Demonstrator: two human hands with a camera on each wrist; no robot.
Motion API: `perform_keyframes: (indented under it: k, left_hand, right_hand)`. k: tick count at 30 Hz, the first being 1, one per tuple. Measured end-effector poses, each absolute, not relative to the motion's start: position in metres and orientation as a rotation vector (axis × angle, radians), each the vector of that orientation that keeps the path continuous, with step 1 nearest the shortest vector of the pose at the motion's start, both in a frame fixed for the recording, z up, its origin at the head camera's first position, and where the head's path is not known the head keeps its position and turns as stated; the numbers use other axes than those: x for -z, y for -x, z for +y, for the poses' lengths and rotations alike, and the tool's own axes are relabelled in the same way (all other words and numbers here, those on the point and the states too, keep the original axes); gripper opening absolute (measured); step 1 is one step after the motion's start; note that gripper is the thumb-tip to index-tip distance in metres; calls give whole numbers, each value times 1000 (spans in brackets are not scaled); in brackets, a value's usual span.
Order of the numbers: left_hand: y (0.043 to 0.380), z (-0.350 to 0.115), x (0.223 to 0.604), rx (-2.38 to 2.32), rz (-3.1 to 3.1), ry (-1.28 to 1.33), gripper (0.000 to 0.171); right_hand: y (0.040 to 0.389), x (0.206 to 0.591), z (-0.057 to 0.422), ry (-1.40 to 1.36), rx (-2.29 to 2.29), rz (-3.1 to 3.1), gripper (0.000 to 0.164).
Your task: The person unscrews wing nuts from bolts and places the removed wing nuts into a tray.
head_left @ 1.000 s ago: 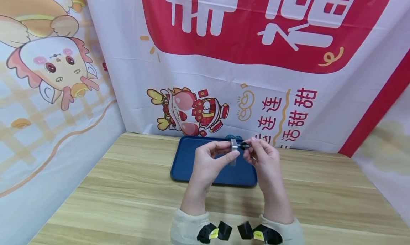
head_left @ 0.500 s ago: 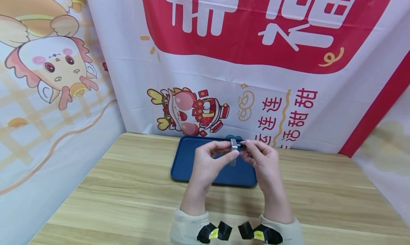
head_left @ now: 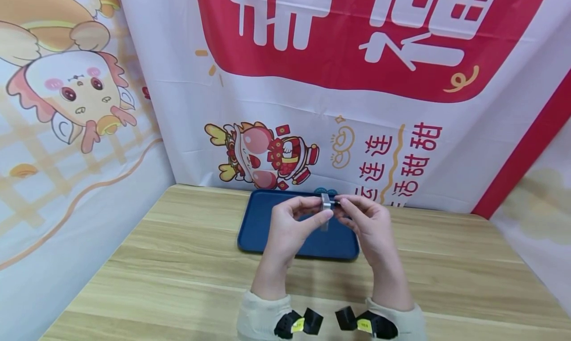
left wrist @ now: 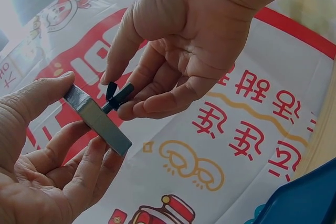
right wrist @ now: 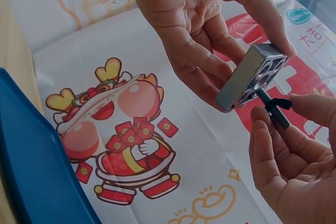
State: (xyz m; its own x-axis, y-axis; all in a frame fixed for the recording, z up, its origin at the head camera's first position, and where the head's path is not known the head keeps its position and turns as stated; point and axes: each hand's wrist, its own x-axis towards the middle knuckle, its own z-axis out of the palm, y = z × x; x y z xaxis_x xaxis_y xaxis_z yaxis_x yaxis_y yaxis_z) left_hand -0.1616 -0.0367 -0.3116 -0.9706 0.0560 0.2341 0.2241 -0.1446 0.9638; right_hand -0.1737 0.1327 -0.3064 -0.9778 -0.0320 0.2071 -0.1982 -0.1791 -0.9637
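My left hand (head_left: pixel 292 222) holds a small rectangular metal block (left wrist: pixel 100 121) on edge, thumb on one end and fingers along the other side. Its hollow, ribbed face shows in the right wrist view. From that face a threaded bolt (right wrist: pixel 264 96) sticks out towards my right hand (head_left: pixel 368 222). Partway along the thread sits a black wing nut (right wrist: pixel 278 104), apart from the block. Thumb and index finger of the right hand pinch at the nut's wings, while the other fingers curl loosely below. Both hands are raised over the blue tray.
The dark blue tray (head_left: pixel 256 232) lies on the wooden table (head_left: pixel 178 261) near its back edge. Printed cloth (head_left: pixel 276 98) hangs behind the table, with another cloth panel (head_left: pixel 85 182) along the left side.
The right hand's fingers have closed in towards the block and shifted round the nut, covering more of the bolt. Its wrist has edged slightly right. The left hand and block stay in place.
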Motion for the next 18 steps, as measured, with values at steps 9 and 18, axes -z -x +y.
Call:
perform_keyframes:
  k: [9, 18]
  left_hand:
    - [161, -36, 312, 2258, -1982, 330, 31]
    - [161, -36, 312, 2257, -1990, 317, 31]
  right_hand:
    - [176, 311, 140, -405, -2204, -2002, 15]
    - [176, 313, 140, -476, -2044, -2056, 28]
